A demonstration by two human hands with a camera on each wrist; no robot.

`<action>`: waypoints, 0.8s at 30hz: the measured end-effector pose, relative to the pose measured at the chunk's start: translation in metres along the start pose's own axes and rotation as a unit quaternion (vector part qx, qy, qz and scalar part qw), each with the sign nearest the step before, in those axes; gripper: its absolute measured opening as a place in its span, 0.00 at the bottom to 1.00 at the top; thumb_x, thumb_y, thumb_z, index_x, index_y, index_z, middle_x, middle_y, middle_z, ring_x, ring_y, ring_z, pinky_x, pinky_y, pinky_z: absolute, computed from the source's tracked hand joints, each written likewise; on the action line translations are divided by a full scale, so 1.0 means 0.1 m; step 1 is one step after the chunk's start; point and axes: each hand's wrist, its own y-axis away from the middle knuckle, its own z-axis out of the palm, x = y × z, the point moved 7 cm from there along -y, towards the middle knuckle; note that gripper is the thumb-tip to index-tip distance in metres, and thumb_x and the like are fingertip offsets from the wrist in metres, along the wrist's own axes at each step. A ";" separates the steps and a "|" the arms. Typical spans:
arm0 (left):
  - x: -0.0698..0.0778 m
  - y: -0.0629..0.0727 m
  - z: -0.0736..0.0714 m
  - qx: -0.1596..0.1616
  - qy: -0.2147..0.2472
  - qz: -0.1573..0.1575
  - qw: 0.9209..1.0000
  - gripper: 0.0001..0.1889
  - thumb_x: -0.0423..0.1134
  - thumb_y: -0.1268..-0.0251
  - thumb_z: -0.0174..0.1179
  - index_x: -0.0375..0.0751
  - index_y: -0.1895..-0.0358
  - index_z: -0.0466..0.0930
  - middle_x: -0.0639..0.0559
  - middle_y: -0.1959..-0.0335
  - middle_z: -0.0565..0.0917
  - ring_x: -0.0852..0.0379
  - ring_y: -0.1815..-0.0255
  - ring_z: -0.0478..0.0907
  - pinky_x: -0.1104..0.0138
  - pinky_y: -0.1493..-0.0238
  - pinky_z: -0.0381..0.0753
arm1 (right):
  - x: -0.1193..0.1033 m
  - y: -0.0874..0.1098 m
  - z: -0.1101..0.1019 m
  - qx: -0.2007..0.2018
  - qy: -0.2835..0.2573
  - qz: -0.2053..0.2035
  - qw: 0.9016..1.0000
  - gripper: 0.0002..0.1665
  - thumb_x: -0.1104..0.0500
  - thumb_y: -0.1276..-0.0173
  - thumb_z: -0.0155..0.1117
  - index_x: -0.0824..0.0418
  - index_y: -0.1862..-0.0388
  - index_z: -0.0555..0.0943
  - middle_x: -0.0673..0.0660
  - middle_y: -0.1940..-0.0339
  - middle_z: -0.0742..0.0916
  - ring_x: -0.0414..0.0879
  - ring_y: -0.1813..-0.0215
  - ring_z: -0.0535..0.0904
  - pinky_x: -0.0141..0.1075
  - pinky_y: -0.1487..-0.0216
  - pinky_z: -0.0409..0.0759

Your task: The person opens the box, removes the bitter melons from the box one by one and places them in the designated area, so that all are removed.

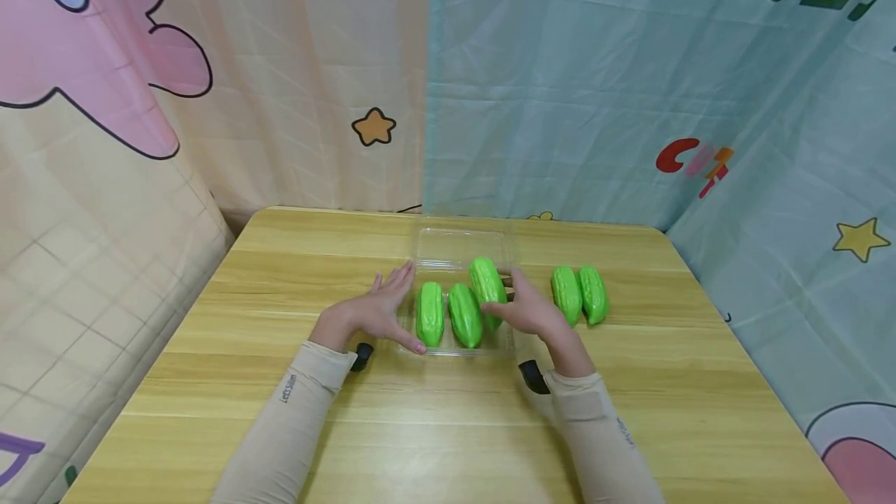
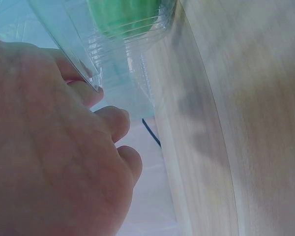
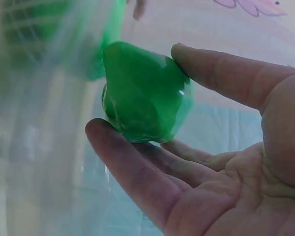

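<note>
A clear plastic box (image 1: 448,351) with its lid (image 1: 463,243) folded back lies on the table. Two green bitter melons, one on the left (image 1: 430,314) and one in the middle (image 1: 465,316), are in it side by side. My right hand (image 1: 533,309) pinches a third bitter melon (image 1: 487,290) between thumb and fingers, over the box's right part; the right wrist view shows that melon's end (image 3: 145,93) up close. Spread at the box's left side, my left hand (image 1: 374,311) touches the rim with its fingers (image 2: 86,93), thumb near the front corner.
Two more green bitter melons, a nearer one (image 1: 566,295) and a farther one (image 1: 593,295), lie together right of the box. The wooden table (image 1: 420,426) ends at patterned curtains (image 1: 539,99) behind. A dark wrist-strap piece (image 1: 534,377) hangs beneath the right wrist.
</note>
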 end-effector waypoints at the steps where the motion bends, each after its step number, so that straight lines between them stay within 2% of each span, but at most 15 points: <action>1: 0.00 0.00 0.00 0.001 0.001 0.000 1.000 0.80 0.71 0.60 0.75 0.33 0.21 0.23 0.37 0.19 0.26 0.38 0.20 0.25 0.43 0.25 0.24 | 0.01 0.00 -0.04 0.005 0.001 0.002 1.000 0.47 0.57 0.30 0.69 0.67 0.22 0.55 0.70 0.27 0.69 0.66 0.30 0.69 0.56 0.38 0.76; 12: 0.00 0.01 -0.01 -0.001 0.007 -0.004 1.000 0.80 0.71 0.60 0.75 0.37 0.21 0.21 0.38 0.19 0.26 0.39 0.20 0.24 0.44 0.25 0.24 | 0.10 0.08 -0.46 0.060 -0.002 0.016 0.998 0.47 0.58 0.29 0.67 0.68 0.21 0.53 0.72 0.26 0.67 0.68 0.29 0.66 0.58 0.36 0.74; 24: -0.01 0.01 -0.01 0.002 0.007 0.000 1.000 0.80 0.71 0.61 0.75 0.33 0.21 0.24 0.38 0.19 0.26 0.38 0.20 0.24 0.44 0.25 0.24 | 0.32 0.23 -0.89 0.100 -0.034 0.064 0.992 0.48 0.56 0.25 0.64 0.64 0.18 0.48 0.72 0.24 0.62 0.69 0.27 0.64 0.60 0.40 0.76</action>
